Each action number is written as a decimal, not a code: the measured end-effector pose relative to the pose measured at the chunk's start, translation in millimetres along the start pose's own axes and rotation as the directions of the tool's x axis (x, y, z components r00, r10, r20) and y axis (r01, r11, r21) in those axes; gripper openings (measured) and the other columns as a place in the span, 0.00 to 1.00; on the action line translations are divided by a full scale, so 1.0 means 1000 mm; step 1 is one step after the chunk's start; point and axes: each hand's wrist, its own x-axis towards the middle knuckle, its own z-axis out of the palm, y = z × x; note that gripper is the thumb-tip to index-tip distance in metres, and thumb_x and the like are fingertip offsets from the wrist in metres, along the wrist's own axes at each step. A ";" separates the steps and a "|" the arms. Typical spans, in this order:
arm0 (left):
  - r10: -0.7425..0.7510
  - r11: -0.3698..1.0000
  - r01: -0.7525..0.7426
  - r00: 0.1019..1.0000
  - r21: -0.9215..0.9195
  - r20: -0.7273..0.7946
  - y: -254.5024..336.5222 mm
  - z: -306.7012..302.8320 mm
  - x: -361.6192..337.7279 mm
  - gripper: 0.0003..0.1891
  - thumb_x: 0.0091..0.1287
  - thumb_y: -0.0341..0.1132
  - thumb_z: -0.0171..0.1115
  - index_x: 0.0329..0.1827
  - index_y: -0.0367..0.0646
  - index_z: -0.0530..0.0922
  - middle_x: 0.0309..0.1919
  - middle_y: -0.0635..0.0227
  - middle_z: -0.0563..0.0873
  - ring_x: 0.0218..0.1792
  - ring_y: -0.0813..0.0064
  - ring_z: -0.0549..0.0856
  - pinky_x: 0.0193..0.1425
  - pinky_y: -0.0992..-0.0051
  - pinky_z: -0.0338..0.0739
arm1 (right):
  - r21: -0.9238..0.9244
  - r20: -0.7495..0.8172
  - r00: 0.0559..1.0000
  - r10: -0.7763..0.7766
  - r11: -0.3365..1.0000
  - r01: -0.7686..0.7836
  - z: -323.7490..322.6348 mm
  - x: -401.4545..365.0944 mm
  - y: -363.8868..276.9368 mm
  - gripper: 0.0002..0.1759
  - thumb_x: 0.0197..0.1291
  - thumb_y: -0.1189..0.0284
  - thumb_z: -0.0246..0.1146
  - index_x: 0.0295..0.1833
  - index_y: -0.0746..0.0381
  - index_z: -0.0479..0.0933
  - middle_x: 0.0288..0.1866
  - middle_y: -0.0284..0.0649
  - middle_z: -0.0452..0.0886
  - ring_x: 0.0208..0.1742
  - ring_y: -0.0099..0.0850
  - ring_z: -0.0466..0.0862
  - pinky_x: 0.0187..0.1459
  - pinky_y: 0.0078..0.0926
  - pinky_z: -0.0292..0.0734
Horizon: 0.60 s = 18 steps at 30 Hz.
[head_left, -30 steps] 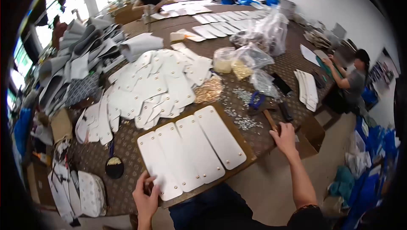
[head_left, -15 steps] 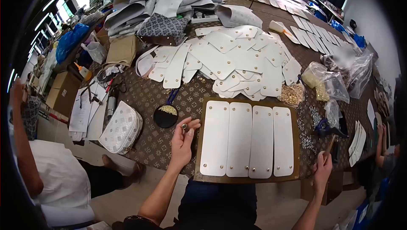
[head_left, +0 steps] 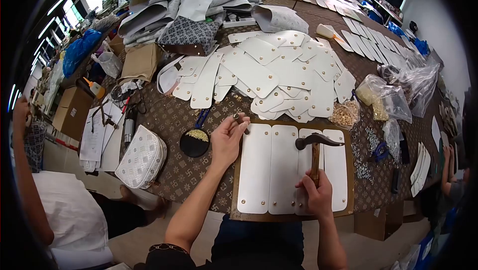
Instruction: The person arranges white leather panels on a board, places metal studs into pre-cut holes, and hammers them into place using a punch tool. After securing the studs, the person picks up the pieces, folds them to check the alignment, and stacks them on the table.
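Note:
Four white strips with brass-coloured studs at their ends lie side by side on a brown board. My right hand grips the wooden handle of a hammer, whose dark head is over the right-hand strips. At the board's upper left corner, my left hand pinches a small metal punch near the first strip's top stud. Just left of that hand, a round black dish holds small gold pieces.
Behind the board is a heap of studded white strips. A silver pouch lies left. Rivets and plastic bags are at right. A person in white is at the left edge.
My right hand has picked up the hammer and brought it left over the strips. My left hand has moved up and right to the board's corner with the punch.

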 end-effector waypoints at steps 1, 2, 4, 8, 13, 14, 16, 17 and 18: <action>-0.034 0.999 0.033 0.999 0.014 0.038 -0.003 0.001 0.001 0.15 0.79 0.24 0.62 0.65 0.30 0.79 0.52 0.63 0.90 0.53 0.78 0.89 0.60 0.78 0.83 | -0.002 -0.004 1.000 0.004 1.000 -0.004 -0.001 0.001 0.002 0.09 0.77 0.74 0.60 0.54 0.69 0.74 0.38 0.40 0.84 0.39 0.29 0.89 0.45 0.27 0.84; -0.039 0.999 0.038 0.998 0.012 0.040 -0.006 0.001 0.002 0.15 0.79 0.24 0.62 0.65 0.30 0.79 0.52 0.63 0.90 0.53 0.78 0.89 0.60 0.78 0.83 | 0.006 -0.016 1.000 0.015 1.000 -0.015 -0.002 0.003 0.004 0.09 0.77 0.74 0.60 0.54 0.69 0.74 0.38 0.40 0.84 0.39 0.29 0.89 0.46 0.28 0.85; -0.034 0.997 0.029 0.997 0.069 0.071 -0.010 0.001 0.003 0.15 0.79 0.24 0.62 0.65 0.30 0.79 0.52 0.64 0.90 0.53 0.79 0.88 0.60 0.79 0.83 | 0.011 -0.030 0.999 0.029 1.000 -0.029 -0.003 0.003 0.005 0.10 0.77 0.73 0.60 0.54 0.69 0.74 0.38 0.40 0.84 0.38 0.30 0.89 0.46 0.28 0.85; -0.036 0.990 0.023 0.995 0.136 0.092 -0.010 -0.001 0.004 0.15 0.79 0.24 0.62 0.65 0.30 0.79 0.52 0.64 0.90 0.52 0.80 0.88 0.59 0.80 0.82 | 0.039 -0.032 0.999 0.022 0.999 -0.021 -0.003 0.003 0.005 0.11 0.78 0.72 0.61 0.55 0.70 0.74 0.38 0.40 0.84 0.39 0.30 0.88 0.47 0.29 0.85; 0.028 0.993 -0.040 0.993 0.107 0.111 -0.008 0.000 0.004 0.15 0.78 0.25 0.63 0.65 0.32 0.80 0.52 0.65 0.91 0.52 0.81 0.88 0.58 0.80 0.82 | 0.029 -0.007 1.000 0.018 0.999 -0.018 -0.001 0.004 0.003 0.11 0.78 0.72 0.61 0.56 0.69 0.73 0.38 0.40 0.83 0.40 0.30 0.88 0.48 0.29 0.86; 0.028 0.994 -0.040 0.993 0.106 0.111 -0.009 0.000 0.005 0.15 0.78 0.25 0.63 0.65 0.32 0.80 0.52 0.65 0.91 0.52 0.81 0.88 0.58 0.80 0.82 | 0.041 -0.006 1.000 0.016 0.999 -0.016 0.000 0.004 0.003 0.11 0.78 0.72 0.61 0.56 0.69 0.73 0.38 0.40 0.83 0.40 0.29 0.88 0.48 0.29 0.86; 0.001 0.992 -0.016 0.992 0.124 0.123 -0.012 -0.002 0.007 0.14 0.78 0.25 0.63 0.64 0.32 0.80 0.51 0.66 0.91 0.52 0.81 0.88 0.58 0.80 0.82 | 0.050 -0.003 1.000 0.017 0.999 -0.016 0.000 0.003 0.002 0.11 0.78 0.72 0.61 0.56 0.69 0.73 0.38 0.40 0.83 0.40 0.29 0.88 0.48 0.29 0.86; 0.002 0.992 -0.017 0.993 0.123 0.121 -0.013 -0.003 0.008 0.14 0.78 0.25 0.63 0.64 0.32 0.80 0.51 0.66 0.91 0.52 0.81 0.88 0.58 0.80 0.82 | 0.047 -0.006 1.000 0.020 0.999 -0.020 0.000 0.003 0.002 0.11 0.78 0.72 0.61 0.57 0.69 0.73 0.38 0.40 0.83 0.40 0.29 0.88 0.48 0.28 0.86; -0.001 0.989 -0.019 0.990 0.143 0.139 -0.013 -0.004 0.009 0.14 0.78 0.25 0.63 0.64 0.32 0.80 0.51 0.66 0.91 0.52 0.82 0.88 0.58 0.80 0.82 | 0.045 -0.009 1.000 0.024 0.999 -0.024 -0.001 0.003 0.002 0.11 0.78 0.72 0.61 0.57 0.69 0.73 0.37 0.40 0.83 0.40 0.29 0.88 0.48 0.28 0.86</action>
